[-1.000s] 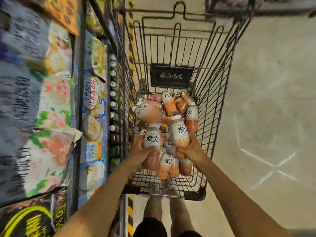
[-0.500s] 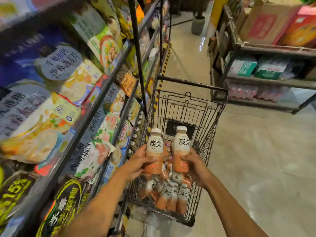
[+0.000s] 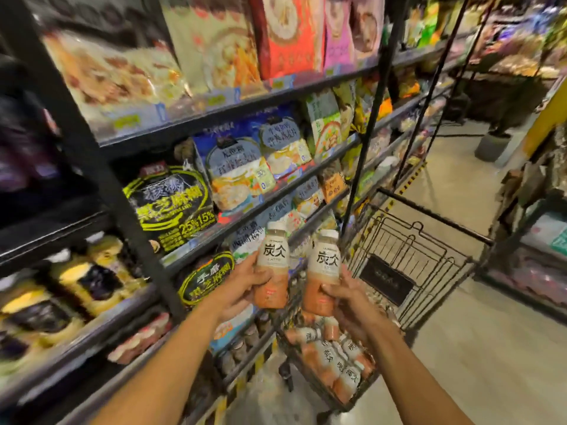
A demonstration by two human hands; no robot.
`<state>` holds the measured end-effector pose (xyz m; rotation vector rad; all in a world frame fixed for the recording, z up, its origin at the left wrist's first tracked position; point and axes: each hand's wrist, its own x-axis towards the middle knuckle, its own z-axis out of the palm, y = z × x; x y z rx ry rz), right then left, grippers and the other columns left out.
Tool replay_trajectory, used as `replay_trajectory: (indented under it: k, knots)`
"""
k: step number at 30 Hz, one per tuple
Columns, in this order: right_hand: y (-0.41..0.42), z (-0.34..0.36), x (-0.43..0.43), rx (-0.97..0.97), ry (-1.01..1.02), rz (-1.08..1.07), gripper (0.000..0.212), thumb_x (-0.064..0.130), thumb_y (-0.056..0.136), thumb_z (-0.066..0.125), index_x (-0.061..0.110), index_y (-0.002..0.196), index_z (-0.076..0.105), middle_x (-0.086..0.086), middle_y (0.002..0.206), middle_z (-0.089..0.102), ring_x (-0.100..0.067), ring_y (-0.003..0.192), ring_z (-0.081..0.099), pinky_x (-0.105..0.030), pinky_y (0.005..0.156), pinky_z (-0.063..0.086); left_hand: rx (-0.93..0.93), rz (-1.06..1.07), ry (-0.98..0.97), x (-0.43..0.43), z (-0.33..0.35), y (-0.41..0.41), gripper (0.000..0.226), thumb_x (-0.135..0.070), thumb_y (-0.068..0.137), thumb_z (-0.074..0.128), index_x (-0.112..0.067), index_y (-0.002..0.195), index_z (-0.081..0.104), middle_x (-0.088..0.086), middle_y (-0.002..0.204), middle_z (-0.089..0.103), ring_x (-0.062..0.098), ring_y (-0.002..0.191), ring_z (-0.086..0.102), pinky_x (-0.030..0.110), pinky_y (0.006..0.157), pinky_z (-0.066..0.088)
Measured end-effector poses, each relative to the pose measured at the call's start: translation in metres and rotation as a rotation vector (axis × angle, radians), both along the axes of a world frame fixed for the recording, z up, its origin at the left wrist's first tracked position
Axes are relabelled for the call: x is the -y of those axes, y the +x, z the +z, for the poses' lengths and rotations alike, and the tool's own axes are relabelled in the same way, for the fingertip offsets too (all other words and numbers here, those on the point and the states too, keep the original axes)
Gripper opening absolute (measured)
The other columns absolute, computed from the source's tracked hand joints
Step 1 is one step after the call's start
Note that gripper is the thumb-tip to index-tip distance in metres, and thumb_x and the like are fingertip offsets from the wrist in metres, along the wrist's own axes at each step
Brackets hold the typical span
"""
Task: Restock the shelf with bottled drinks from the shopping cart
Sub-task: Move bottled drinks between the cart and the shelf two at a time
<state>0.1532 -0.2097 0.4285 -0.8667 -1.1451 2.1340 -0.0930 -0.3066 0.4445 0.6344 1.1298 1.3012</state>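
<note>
My left hand point(image 3: 242, 288) grips an upright orange-and-cream bottle point(image 3: 273, 262) with a white cap. My right hand point(image 3: 348, 297) grips a second bottle of the same kind point(image 3: 322, 268) just to its right. Both bottles are held up in front of the black shelf unit point(image 3: 214, 237), at the level of the bagged goods. Below my hands the black wire shopping cart point(image 3: 411, 250) holds several more of these bottles point(image 3: 334, 354) lying on their sides.
Shelves on the left are packed with cereal and sesame-paste bags point(image 3: 168, 204). Small dark bottles point(image 3: 242, 342) line the lowest shelf beside the cart. A black upright post point(image 3: 365, 133) stands near the cart. Another rack point(image 3: 534, 240) stands across the pale floor aisle.
Both hands lifted the two bottles out of the cart and up toward the shelves. My view swung up and left from the cart to the shelf unit.
</note>
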Motion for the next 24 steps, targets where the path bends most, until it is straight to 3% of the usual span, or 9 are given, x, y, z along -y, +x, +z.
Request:
replay_trajectory:
  k: [2,5,8,11,14,15,17,20,24]
  knots:
    - [-0.021,0.009,0.020,-0.046,-0.012,0.066,0.085,0.009,0.065,0.085,0.024,0.141,0.050,-0.015,0.128,0.071,-0.037,0.113,0.069,-0.069,0.104,0.046,0.023,0.076,0.029,0.035,0.008,-0.010,0.111,-0.029,0.042,0.104,-0.014,0.139,0.052,0.010,0.120,0.073,0.022,0.099,0.074,0.036,0.077,0.060]
    - [-0.056,0.019,0.049,-0.109,-0.013,0.157,0.101,0.023,0.056,0.098,0.024,0.144,0.048,-0.016,0.128,0.070,-0.035,0.111,0.067,-0.065,0.104,0.046,0.012,0.183,0.067,0.081,0.025,-0.021,0.098,-0.015,0.055,0.096,-0.008,0.141,0.049,0.012,0.113,0.074,0.022,0.092,0.074,0.036,0.075,0.060]
    - [-0.102,0.037,0.091,-0.109,-0.003,0.245,0.104,0.023,0.060,0.094,0.014,0.150,0.043,-0.015,0.121,0.071,-0.027,0.102,0.070,-0.049,0.085,0.060,-0.052,0.313,0.094,0.144,0.044,-0.045,0.075,-0.004,0.071,0.072,-0.011,0.142,0.048,0.006,0.107,0.077,0.019,0.091,0.075,0.033,0.070,0.059]
    - [-0.146,0.058,0.136,-0.122,0.061,0.359,0.116,0.032,0.051,0.101,0.005,0.149,0.044,-0.013,0.113,0.072,-0.022,0.094,0.072,-0.037,0.072,0.061,-0.135,0.434,0.104,0.212,0.060,-0.071,0.074,-0.006,0.071,0.073,-0.017,0.140,0.051,0.006,0.113,0.076,0.019,0.096,0.073,0.036,0.075,0.059]
    - [-0.183,0.077,0.181,-0.146,0.144,0.475,0.106,0.034,0.055,0.100,0.009,0.145,0.051,-0.017,0.129,0.070,-0.030,0.111,0.070,-0.045,0.085,0.060,-0.200,0.486,0.144,0.280,0.076,-0.098,0.071,-0.005,0.074,0.079,-0.023,0.138,0.053,0.013,0.129,0.070,0.030,0.116,0.067,0.050,0.098,0.055]
    - [-0.195,0.083,0.197,-0.152,0.169,0.502,0.105,0.034,0.054,0.100,0.009,0.144,0.052,-0.018,0.130,0.069,-0.031,0.113,0.069,-0.046,0.087,0.060,-0.216,0.507,0.150,0.302,0.082,-0.106,0.072,-0.004,0.075,0.081,-0.025,0.138,0.053,0.012,0.130,0.069,0.030,0.118,0.066,0.051,0.099,0.054]
    - [-0.220,0.093,0.228,-0.158,0.222,0.522,0.106,0.035,0.047,0.102,0.008,0.139,0.055,-0.018,0.126,0.071,-0.029,0.108,0.071,-0.043,0.085,0.060,-0.252,0.581,0.144,0.345,0.095,-0.123,0.072,-0.001,0.075,0.082,-0.027,0.136,0.054,0.006,0.124,0.073,0.023,0.111,0.070,0.042,0.089,0.058]
    - [-0.257,0.109,0.279,-0.161,0.301,0.558,0.108,0.035,0.040,0.103,0.011,0.135,0.058,-0.014,0.118,0.075,-0.026,0.101,0.074,-0.037,0.079,0.060,-0.318,0.676,0.152,0.409,0.112,-0.148,0.073,0.000,0.071,0.079,-0.019,0.137,0.055,0.010,0.121,0.074,0.021,0.102,0.072,0.031,0.079,0.059]
    - [-0.306,0.129,0.336,-0.144,0.408,0.594,0.106,0.038,0.038,0.104,0.016,0.133,0.062,-0.014,0.120,0.075,-0.031,0.109,0.072,-0.043,0.085,0.058,-0.445,0.782,0.153,0.486,0.133,-0.182,0.063,0.003,0.075,0.077,-0.016,0.132,0.060,0.011,0.118,0.075,0.025,0.106,0.072,0.037,0.087,0.060]
